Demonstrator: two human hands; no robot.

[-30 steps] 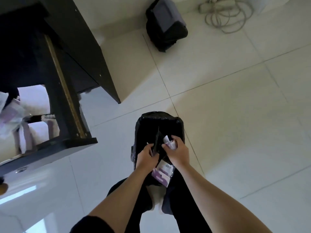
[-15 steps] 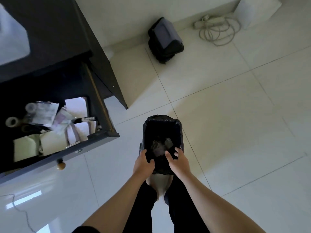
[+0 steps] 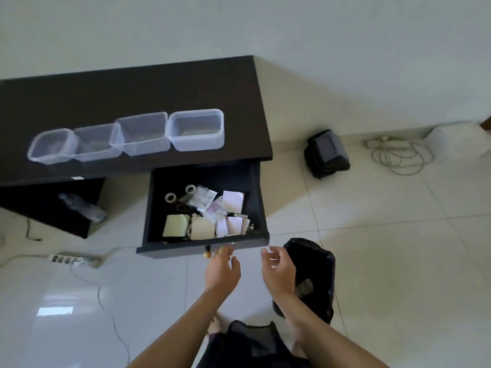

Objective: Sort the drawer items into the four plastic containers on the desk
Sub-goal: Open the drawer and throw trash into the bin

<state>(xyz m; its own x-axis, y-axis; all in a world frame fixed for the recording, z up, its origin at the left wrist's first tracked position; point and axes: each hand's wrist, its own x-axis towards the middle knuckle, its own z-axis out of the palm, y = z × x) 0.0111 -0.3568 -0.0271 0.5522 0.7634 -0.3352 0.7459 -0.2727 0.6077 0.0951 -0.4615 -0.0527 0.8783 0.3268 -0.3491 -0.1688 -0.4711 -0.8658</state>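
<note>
The open drawer (image 3: 159,208) of the dark desk (image 3: 106,96) holds tape rolls (image 3: 170,197), sachets (image 3: 203,199), white cards (image 3: 233,200) and pale note pads (image 3: 176,226). Several clear plastic containers (image 3: 196,132) stand in a row on the desk top. My left hand (image 3: 222,269) hovers just below the drawer front, fingers relaxed, holding nothing. My right hand (image 3: 277,268) is beside it, fingers spread and empty, above the left edge of a bin lined with a black bag (image 3: 316,269).
A dark bag (image 3: 326,154) and a coiled cable (image 3: 398,155) lie on the tiled floor at the right. A power strip (image 3: 66,258) with a trailing cord lies at the left. A crumpled plastic bottle (image 3: 82,208) lies under the desk.
My hands dropped the packets into the black bin and have lifted away empty. The view has swung up from the bin to the drawer and desk top.
</note>
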